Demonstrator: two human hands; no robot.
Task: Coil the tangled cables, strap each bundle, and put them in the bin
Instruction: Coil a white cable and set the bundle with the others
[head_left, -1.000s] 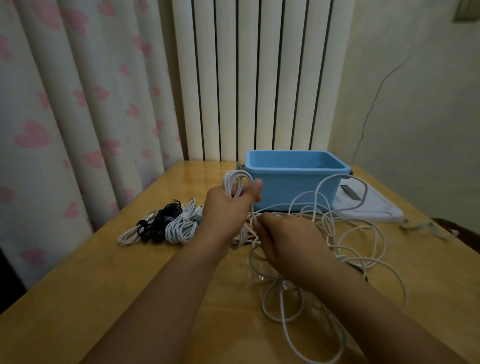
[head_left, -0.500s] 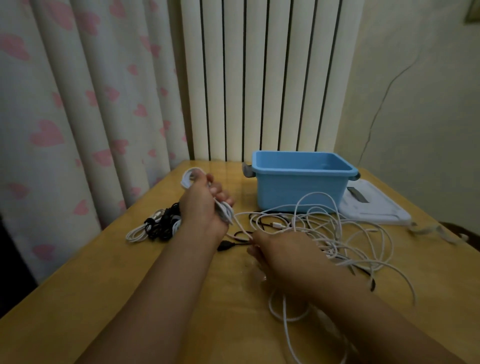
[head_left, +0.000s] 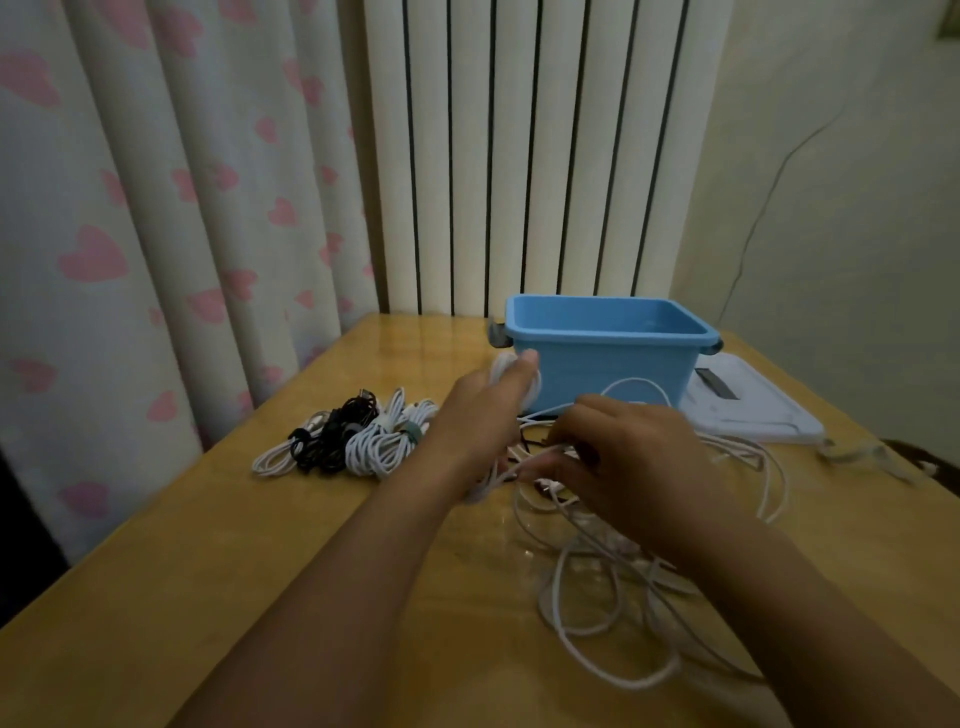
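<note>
Your left hand (head_left: 485, 410) grips the white coil (head_left: 506, 366); your right hand (head_left: 631, 457), at its 4 o'clock, pinches the trailing cable (head_left: 524, 465).

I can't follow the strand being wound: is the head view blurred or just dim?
Head view: both. The room is dim; motion blur smears the left hand and white cable; glare streaks the table; the blue bin stays fairly sharp.

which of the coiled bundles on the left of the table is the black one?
The middle bundle: black cable, lying between a thin white coil at the far left and a thicker white bundle with a greenish strap, nearest the left hand.
</note>
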